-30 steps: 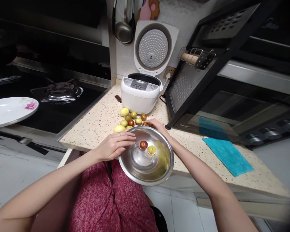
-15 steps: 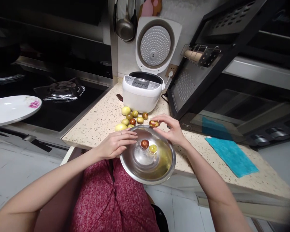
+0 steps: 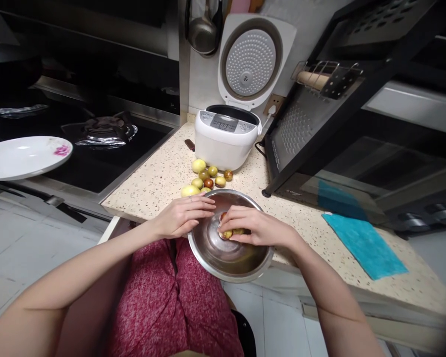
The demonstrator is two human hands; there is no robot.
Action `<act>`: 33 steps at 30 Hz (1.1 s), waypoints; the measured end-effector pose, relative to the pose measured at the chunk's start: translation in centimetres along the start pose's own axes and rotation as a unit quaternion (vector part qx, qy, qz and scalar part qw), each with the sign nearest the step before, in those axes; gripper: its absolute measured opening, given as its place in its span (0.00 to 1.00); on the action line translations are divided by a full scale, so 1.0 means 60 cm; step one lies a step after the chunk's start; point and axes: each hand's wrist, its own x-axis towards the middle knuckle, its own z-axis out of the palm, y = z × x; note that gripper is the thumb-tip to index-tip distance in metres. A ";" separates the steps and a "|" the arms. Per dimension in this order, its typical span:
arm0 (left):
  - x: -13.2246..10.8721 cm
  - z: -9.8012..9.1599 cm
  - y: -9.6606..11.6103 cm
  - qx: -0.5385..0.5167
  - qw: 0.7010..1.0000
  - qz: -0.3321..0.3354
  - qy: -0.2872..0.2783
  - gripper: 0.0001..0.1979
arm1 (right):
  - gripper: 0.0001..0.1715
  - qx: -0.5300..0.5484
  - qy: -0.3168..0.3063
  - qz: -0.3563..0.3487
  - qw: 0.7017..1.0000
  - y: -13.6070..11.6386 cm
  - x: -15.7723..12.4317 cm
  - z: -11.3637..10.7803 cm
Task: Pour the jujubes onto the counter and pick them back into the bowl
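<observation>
A shiny metal bowl (image 3: pixel 232 267) overhangs the front edge of the counter. My left hand (image 3: pixel 184 215) lies across its left rim, fingers stretched out over the inside, with a ring on one finger. Down inside the bowl, my right hand (image 3: pixel 250 225) has its fingers closed on a jujube (image 3: pixel 227 234), mottled yellow and brown. The other jujubes in the bowl are mostly hidden by that hand. Behind the bowl several more jujubes (image 3: pixel 220 181), green, yellow and reddish brown, lie loose on the counter.
A white rice cooker (image 3: pixel 223 144) stands behind the fruit, lid raised. To the right are a dark oven (image 3: pixel 357 163) and a turquoise cloth (image 3: pixel 367 248). On the left, a flowered white plate (image 3: pixel 26 156) sits by the gas burner (image 3: pixel 106 131).
My right hand has moved from the bowl's far rim down into its middle with the jujube, covering the fruit there. My left hand stays on the rim. The view has shifted slightly.
</observation>
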 end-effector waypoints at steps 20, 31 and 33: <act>0.004 -0.003 0.004 0.005 1.000 0.005 0.007 0.26 | 0.17 -0.133 0.359 0.123 0.916 0.116 -0.018 -0.022; 0.004 -0.002 0.004 0.007 1.000 0.012 0.015 0.25 | 0.29 -0.134 0.225 0.143 0.954 0.211 0.000 0.010; 0.005 -0.003 0.005 0.010 1.000 0.011 0.012 0.26 | 0.26 -0.129 0.241 0.131 0.953 0.210 -0.001 0.010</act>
